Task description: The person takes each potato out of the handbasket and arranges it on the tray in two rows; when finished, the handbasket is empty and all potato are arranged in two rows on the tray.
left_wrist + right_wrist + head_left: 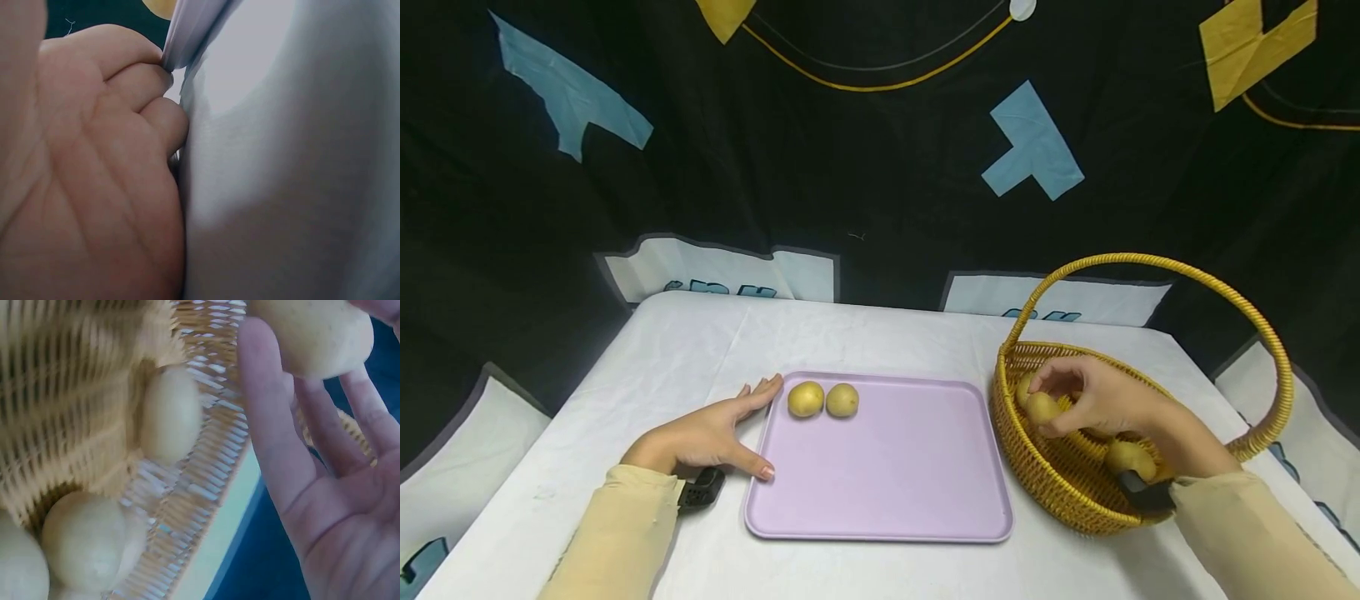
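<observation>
My right hand (1097, 396) pinches a potato (1042, 410) between thumb and fingers, over the wicker basket (1037, 467) on the right. In the right wrist view the held potato (319, 337) sits against the fingertips, above other potatoes (84, 540) lying in the basket. My left hand (718, 429) rests beside the left edge of the lilac tray (910, 467), thumb and fingers spread apart and touching its rim. In the left wrist view the fingertips (150, 81) meet the tray's edge. Two potatoes (806, 399) lie side by side in the tray's far left corner.
The basket's tall arched handle (1150, 260) rises above the right forearm. A white cloth (700, 342) covers the table. Behind it hangs a black backdrop (850, 183) with blue and yellow shapes.
</observation>
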Demonstrator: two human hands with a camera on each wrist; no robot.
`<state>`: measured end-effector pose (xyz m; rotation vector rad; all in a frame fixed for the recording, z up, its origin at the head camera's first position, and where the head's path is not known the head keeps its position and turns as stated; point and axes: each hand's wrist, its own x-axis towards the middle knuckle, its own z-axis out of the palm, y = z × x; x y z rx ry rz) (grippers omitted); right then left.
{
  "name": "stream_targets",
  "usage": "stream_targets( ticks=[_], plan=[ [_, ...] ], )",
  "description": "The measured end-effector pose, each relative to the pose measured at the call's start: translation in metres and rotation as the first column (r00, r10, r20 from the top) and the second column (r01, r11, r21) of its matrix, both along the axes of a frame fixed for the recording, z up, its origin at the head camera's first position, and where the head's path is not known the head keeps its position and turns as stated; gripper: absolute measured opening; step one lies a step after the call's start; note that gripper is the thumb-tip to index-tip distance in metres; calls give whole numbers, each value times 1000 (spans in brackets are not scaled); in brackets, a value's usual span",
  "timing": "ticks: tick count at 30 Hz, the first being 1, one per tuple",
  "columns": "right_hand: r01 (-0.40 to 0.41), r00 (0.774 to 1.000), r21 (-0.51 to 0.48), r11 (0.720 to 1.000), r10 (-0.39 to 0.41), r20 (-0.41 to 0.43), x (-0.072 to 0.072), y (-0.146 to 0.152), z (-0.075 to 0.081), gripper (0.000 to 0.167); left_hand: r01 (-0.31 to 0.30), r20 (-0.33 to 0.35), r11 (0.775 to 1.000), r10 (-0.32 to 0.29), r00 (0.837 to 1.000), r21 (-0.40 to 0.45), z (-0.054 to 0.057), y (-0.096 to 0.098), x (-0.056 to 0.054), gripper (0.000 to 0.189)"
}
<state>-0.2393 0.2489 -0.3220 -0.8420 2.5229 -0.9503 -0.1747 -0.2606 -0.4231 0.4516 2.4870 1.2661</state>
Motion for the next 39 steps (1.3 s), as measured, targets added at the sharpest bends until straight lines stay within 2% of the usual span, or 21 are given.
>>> stream_targets(
  ticks=[6,11,16,19,25,34,36,39],
  plan=[
    [96,991,-35,995,-99,-86,7,-15,7,39,-13,18,1000,12,1000,6,1,0,0,125],
    [179,979,-75,981,-186,-88,12,-31,10,44,-9,21,1000,9,1000,13,2,0,0,125],
    [260,960,-160,952,-273,-68,15,-49,9,51,-3,21,1000,3,1000,17,1,0,0,126],
    [290,952,-196,937,-304,-47,18,-60,10,53,-2,24,1000,1,1000,17,1,0,0,126],
    [297,948,-229,927,-315,-48,21,-84,10,50,2,23,1000,-3,1000,6,3,-1,0,126],
    [297,954,-370,880,-289,80,22,-135,-18,44,-7,18,1000,7,1000,-14,-2,-5,-1,127],
    [318,948,-392,863,-293,125,22,-145,-25,43,-8,16,1000,9,1000,-24,-2,-4,-2,127],
    [362,931,-441,821,-291,222,21,-157,-36,43,-4,21,1000,5,1000,-20,-2,-3,-2,128]
  ],
)
